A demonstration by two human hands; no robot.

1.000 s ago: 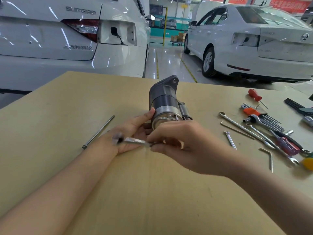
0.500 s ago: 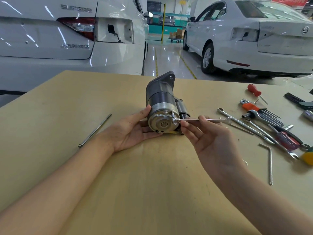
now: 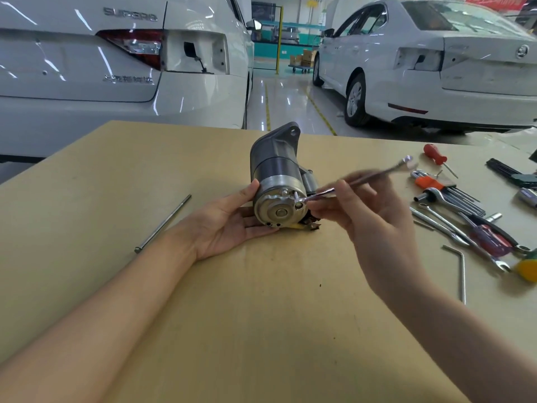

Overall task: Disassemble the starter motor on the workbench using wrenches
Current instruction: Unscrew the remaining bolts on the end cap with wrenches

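One head-worn wide-angle view: aimed forward and down, workbench (image 3: 203,330) seen close below, parked cars (image 3: 436,82) framed beyond.

Two cars (image 3: 116,68), one starter motor (image 3: 276,181)

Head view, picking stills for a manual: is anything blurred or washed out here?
Head view: the wrench and the right hand holding it are motion-smeared; the starter motor and left hand are sharp; glare streaks the white cars and glossy floor; wide-angle bending curves the workbench edge.
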